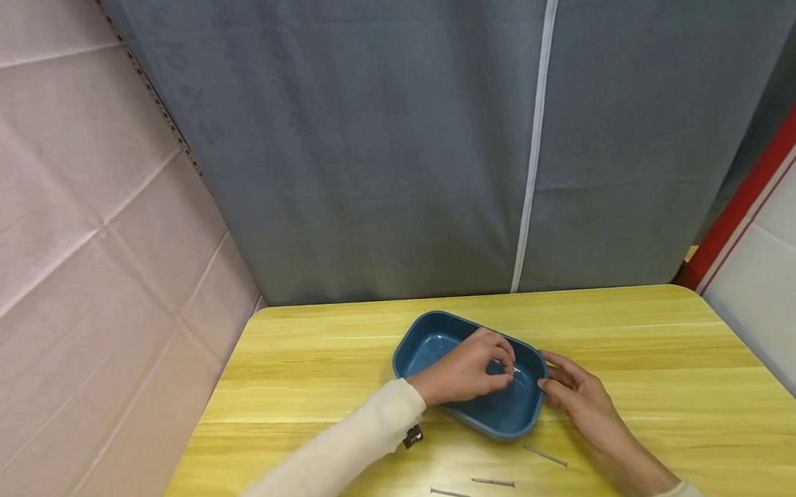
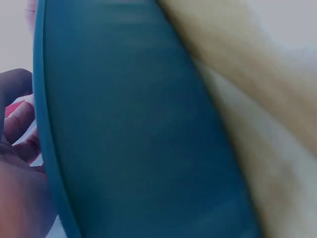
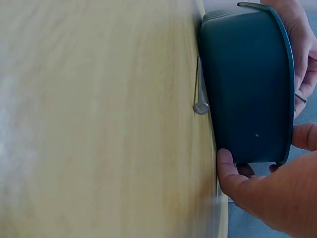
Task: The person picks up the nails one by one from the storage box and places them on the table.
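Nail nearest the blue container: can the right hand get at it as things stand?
Probably yes: the nail lies on the tabletop close by the right hand, with nothing over it. That hand holds the end of the blue container, so it would likely need to let go first.

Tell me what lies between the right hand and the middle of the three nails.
In the head view, the rightmost nail lies on the wood-grain tabletop between the right hand and the middle nail.
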The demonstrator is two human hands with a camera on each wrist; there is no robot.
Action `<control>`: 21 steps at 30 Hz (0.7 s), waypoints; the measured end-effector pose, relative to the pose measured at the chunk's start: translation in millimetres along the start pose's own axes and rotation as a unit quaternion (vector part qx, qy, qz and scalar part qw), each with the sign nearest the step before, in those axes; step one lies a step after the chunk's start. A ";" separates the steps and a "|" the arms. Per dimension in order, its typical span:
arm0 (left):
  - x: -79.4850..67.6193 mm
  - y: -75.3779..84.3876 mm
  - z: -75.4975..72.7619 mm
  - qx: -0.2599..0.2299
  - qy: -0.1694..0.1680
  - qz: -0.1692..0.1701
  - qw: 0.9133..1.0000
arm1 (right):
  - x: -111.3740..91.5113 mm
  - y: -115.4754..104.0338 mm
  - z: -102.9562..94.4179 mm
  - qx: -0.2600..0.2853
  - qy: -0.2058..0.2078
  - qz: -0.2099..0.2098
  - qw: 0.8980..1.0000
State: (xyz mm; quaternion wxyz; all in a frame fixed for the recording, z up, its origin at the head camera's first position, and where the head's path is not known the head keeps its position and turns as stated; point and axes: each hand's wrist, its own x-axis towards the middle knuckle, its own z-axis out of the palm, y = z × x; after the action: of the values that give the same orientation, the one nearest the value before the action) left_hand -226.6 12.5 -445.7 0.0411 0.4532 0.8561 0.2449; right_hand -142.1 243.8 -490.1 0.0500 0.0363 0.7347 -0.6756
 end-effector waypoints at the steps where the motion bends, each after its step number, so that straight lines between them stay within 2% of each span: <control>1: -1.5 -0.6 0.1 -0.016 0.002 -0.003 1.000 | 0.0 0.0 0.0 0.000 0.000 0.000 1.000; 7: -9.9 -3.7 3.4 -0.085 0.022 -0.009 0.996 | 0.7 1.0 -0.2 0.005 0.003 -0.003 1.000; 13: -16.9 -3.2 4.3 -0.182 0.046 -0.022 0.982 | 0.9 0.9 -0.7 0.009 0.002 -0.006 1.000; 21: -26.2 -0.3 -0.3 -0.238 0.054 -0.037 0.969 | 0.2 -1.9 0.0 0.011 0.002 -0.002 1.000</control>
State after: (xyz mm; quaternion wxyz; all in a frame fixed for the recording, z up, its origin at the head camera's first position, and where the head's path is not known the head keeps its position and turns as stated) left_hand -211.5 -8.7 -449.6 0.1100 0.3848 0.7901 0.4643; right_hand -142.5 243.7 -488.3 0.0463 0.0366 0.7272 -0.6839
